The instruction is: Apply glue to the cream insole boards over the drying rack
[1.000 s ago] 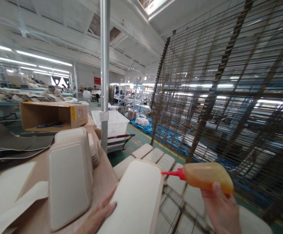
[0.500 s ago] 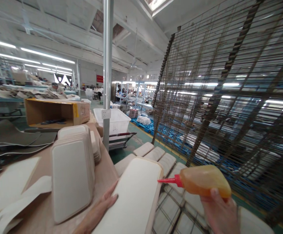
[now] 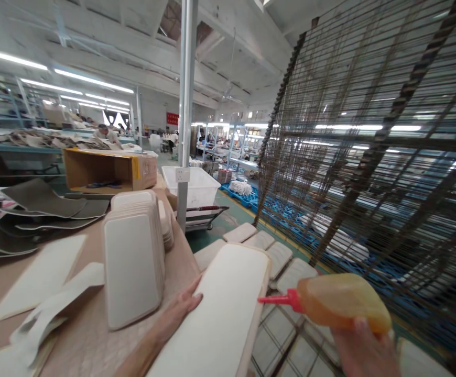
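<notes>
A long cream-white padded panel [image 3: 216, 314] with rounded corners lies tilted in front of me. My left hand [image 3: 181, 306] grips its left edge, thumb on the upper face and the other fingers partly hidden at the side. In my right hand [image 3: 364, 348] is a squeeze bottle [image 3: 344, 303] of amber liquid, held nearly level. Its red nozzle [image 3: 279, 299] points left, and the tip is at the panel's right edge; I cannot tell whether it touches. Left of my left hand, a stack of similar panels [image 3: 133, 267] stands on edge on the brown-covered table [image 3: 82, 335].
White strips [image 3: 55, 306] and dark curved sheets [image 3: 51, 201] lie on the table's left, before an open cardboard box [image 3: 110, 170]. More panels [image 3: 279, 259] lie in rows beyond. A tall wire rack [image 3: 342, 131] leans at right. A post [image 3: 184, 104] and a white bin [image 3: 204, 186] stand ahead.
The view has turned a little left, so the surroundings sit further right. The nozzle tip has moved along the panel's right edge toward me. Both hands keep their hold.
</notes>
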`<state>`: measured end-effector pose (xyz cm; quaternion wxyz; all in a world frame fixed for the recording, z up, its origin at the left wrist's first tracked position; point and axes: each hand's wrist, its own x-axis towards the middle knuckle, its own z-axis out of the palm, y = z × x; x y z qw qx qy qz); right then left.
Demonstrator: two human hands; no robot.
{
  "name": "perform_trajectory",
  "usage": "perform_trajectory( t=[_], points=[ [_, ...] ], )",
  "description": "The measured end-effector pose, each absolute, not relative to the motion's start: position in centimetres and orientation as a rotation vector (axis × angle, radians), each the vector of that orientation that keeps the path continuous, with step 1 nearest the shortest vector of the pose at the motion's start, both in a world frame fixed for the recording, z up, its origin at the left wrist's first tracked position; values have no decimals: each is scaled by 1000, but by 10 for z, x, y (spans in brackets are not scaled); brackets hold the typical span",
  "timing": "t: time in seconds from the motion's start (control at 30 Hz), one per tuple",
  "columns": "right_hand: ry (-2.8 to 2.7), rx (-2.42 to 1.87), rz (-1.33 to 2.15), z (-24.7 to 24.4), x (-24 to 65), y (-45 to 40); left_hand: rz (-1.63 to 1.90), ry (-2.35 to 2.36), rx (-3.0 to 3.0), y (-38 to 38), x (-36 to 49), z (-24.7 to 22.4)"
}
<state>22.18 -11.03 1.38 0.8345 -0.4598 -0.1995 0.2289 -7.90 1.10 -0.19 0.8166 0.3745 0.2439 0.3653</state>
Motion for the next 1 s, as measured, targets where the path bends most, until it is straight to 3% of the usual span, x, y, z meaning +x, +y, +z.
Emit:
perform_trajectory(
  t=[0.57, 1.0],
  points=[
    [-413, -1072, 500, 15, 201, -128, 727, 505, 793, 21, -74, -2],
    [-586, -1114, 335, -20, 220, -133, 749, 470, 866, 36, -63, 2]
  ],
)
